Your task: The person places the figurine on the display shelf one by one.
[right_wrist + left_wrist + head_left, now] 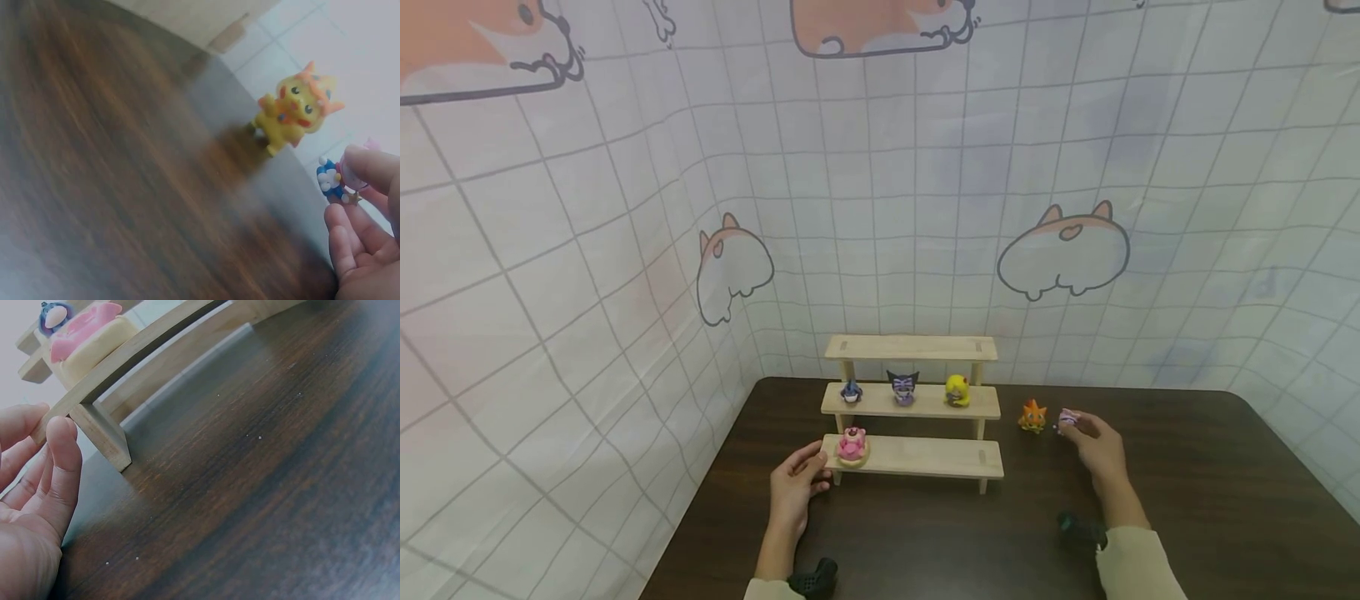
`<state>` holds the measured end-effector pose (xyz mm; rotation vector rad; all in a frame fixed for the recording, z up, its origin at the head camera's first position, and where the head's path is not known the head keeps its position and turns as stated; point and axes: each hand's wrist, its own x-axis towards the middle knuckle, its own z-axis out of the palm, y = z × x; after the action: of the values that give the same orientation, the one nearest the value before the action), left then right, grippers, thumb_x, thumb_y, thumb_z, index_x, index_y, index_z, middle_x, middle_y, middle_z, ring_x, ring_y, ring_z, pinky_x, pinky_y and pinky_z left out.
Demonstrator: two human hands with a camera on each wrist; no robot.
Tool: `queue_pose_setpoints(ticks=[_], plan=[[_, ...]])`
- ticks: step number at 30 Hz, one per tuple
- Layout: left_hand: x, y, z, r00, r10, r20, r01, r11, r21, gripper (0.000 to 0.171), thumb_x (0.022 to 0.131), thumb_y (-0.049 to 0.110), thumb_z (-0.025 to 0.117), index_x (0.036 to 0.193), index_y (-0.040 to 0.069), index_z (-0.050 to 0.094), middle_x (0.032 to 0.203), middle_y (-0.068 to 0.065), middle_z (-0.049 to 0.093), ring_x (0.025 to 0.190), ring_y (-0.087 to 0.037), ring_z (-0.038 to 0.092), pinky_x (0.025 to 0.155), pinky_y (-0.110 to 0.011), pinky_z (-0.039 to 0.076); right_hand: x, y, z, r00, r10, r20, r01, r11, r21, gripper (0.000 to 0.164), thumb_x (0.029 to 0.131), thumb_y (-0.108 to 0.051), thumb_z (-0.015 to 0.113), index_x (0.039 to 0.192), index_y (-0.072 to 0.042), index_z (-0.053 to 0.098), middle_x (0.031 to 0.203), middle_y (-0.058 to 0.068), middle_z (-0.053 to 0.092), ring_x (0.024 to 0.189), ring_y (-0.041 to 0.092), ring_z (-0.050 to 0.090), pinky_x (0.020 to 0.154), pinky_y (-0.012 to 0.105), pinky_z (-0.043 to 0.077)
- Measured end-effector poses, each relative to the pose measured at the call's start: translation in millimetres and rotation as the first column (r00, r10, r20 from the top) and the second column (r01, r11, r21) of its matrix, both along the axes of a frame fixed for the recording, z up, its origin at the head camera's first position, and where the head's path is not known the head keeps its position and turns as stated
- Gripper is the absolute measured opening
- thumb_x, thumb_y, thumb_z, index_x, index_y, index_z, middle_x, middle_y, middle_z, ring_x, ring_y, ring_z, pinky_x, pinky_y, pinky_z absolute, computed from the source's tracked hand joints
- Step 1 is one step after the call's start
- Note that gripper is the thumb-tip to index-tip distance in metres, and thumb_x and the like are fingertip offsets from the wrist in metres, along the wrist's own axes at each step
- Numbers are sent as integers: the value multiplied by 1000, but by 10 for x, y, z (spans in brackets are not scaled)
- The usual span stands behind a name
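My left hand [793,490] pinches the left end of the lowest step of a wooden three-step display shelf [925,457], thumb on one side and fingers on the other. Close by on that step sits a pink bear figurine [852,447] with a cream, round base. My right hand [1102,452] holds a small figurine [330,178] with a blue and white body between thumb and fingers; the thumb partly covers its pinkish head. Just left of that hand, a yellow figurine with an orange spiky hood [1033,416] stands on the table.
The middle step carries a small blue figurine [851,392], a dark-eared purple figurine [903,388] and a yellow-haired figurine [957,391]. All stand on a dark wooden table [925,542]. A white grid-patterned cloth [887,208] hangs behind and at the sides.
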<state>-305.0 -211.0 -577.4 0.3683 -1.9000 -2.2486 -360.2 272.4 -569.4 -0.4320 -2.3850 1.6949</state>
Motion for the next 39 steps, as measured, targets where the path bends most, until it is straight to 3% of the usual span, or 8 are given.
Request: queue_pose_setpoints(ticks=[4,12,15,21,25,29,34,39], plan=[[6,-4,-10,1000,5,14,-5,1000,1,39,97,16,73,133,2,65,92,1,74,75,-11,69,63,-25,61,67,-30,19,1000,-25,9,25,998,-50,58,99,-33,69,142,2,53,146,27,53,129,30,52,103,37,42],[21,-19,-3,1000,0,-4,0,1000,12,41,96,18,73,132,0,65,92,1,74,74,-11,69,63,-24,61,210,-174,91,997,-78,29,82,988,-133,61,97,-37,72,142,-1,54,132,12,61,87,-7,54,78,12,47],[19,-25,11,1000,-13,-2,13,1000,12,43,97,18,73,135,-1,63,92,2,74,74,-10,69,63,-24,60,235,-228,95,996,-90,26,93,979,-179,61,97,-37,72,142,-1,53,127,7,61,86,-8,53,76,9,47],[8,-15,25,1000,-9,1,9,1000,13,42,97,17,73,134,0,64,91,2,74,75,-11,69,64,-24,61,259,-267,69,995,-90,50,99,970,-220,67,96,-43,71,145,-3,50,143,14,55,97,1,53,81,10,46],[3,-18,8,1000,-10,-8,10,1000,11,42,96,18,73,133,0,64,91,2,74,74,-11,69,64,-24,61,280,-259,57,995,-93,39,100,964,-246,63,95,-41,73,142,-3,53,118,-9,64,91,-5,55,78,8,47],[11,-15,0,1000,-12,-12,12,1000,16,41,96,17,73,132,-1,65,90,2,74,74,-11,69,63,-24,61,305,-253,76,997,-77,22,80,954,-290,60,95,-38,73,139,-2,53,89,-31,58,86,-8,58,77,10,49],[17,-2,2,1000,-9,-22,10,1000,18,41,96,17,73,131,-2,65,90,1,75,73,-11,69,62,-24,60,343,-246,152,1000,-19,3,19,944,-331,64,96,-39,72,141,0,49,85,-31,61,84,-5,63,79,15,53],[8,-2,7,1000,-6,-7,6,1000,21,40,96,16,73,131,0,65,91,1,75,73,-11,69,62,-24,60,376,-281,325,1000,24,-15,-27,956,-293,66,95,-44,72,142,-4,50,93,-29,61,87,-3,65,82,16,54]])
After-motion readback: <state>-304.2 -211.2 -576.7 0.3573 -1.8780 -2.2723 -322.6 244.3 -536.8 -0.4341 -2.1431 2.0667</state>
